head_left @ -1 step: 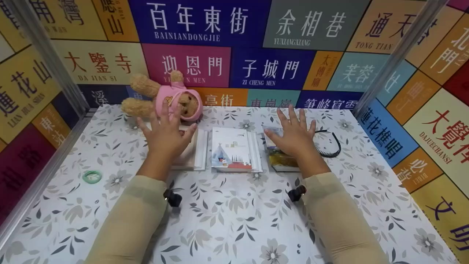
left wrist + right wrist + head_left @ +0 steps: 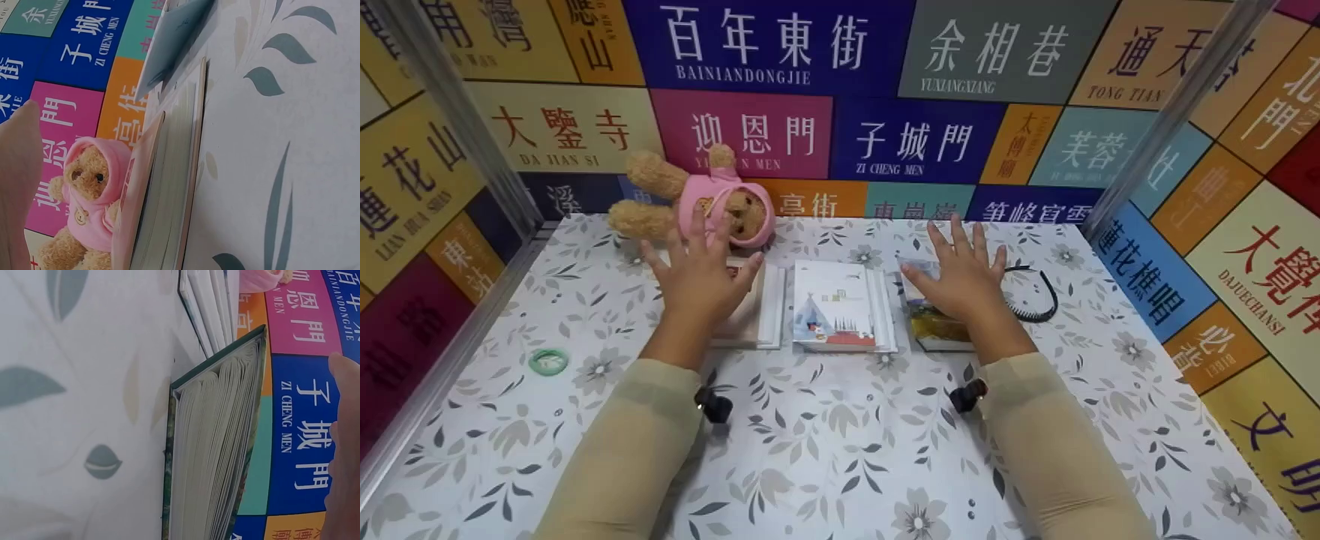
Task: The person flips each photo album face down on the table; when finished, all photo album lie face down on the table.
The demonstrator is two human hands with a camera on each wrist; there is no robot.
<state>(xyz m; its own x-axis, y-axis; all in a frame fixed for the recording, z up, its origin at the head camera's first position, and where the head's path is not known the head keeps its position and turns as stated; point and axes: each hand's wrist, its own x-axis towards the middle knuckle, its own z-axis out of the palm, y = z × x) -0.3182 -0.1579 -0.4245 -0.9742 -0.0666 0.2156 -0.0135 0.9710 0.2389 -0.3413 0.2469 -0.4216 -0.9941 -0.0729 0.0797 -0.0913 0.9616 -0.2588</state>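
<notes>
My left hand (image 2: 697,281), fingers spread, hovers over a beige hardcover book (image 2: 744,322) and partly hides it; in the left wrist view that book's page edges (image 2: 169,185) show, with the hand apart from it. My right hand (image 2: 964,285), also spread, is above a thick book with a blue and yellow-green cover (image 2: 937,330). Its page block (image 2: 214,433) fills the middle of the right wrist view, with the hand at the right edge. Between the hands lies a white book with a tent drawing (image 2: 829,300). Neither hand holds anything.
A teddy bear in a pink hoodie (image 2: 690,199) lies on its side at the back left. A black toothed headband (image 2: 1055,300) is right of the right hand. A green ring (image 2: 562,364) lies at the left. Printed panels (image 2: 870,135) wall the table's back and sides.
</notes>
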